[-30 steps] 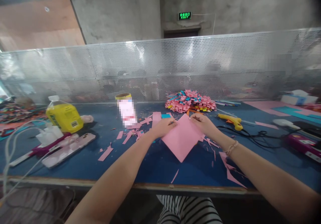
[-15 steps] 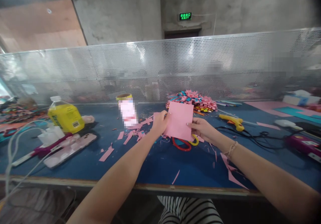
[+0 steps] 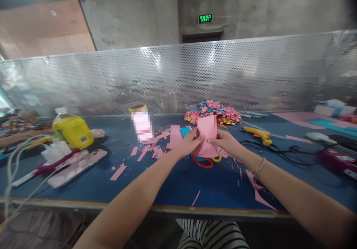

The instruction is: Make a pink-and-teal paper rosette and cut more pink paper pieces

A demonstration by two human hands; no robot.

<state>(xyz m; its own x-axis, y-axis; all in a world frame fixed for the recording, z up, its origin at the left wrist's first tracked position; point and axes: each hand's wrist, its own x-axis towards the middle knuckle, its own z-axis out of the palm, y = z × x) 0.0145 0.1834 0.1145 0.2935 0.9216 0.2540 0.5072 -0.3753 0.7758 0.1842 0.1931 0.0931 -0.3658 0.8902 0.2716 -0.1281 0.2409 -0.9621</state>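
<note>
Between my hands, above the blue table, stands a piece of pink paper [image 3: 206,132], bent over along its length so that it looks narrow. My left hand [image 3: 192,144] grips its left side, thumb on the front face. At the right edge my right hand [image 3: 223,142] pinches it, thumb in front and fingers behind. Just below the paper show scissors with a red handle [image 3: 203,163] and a yellow one; their blades are hidden. Left of the paper lie another pink sheet [image 3: 175,135] and a blue piece of paper [image 3: 184,131].
Behind is a heap of pink and blue paper pieces [image 3: 213,109]. A yellow glue gun [image 3: 257,134] with black cable lies to the right. Leftward are a bottle of yellow liquid [image 3: 73,130], a phone [image 3: 78,167] and a tape roll [image 3: 138,107]. Pink scraps [image 3: 143,152] litter the table.
The pink paper was flat and wide; now it is bent over and narrower. My left hand has moved right, uncovering the pink sheet and blue piece beside it.
</note>
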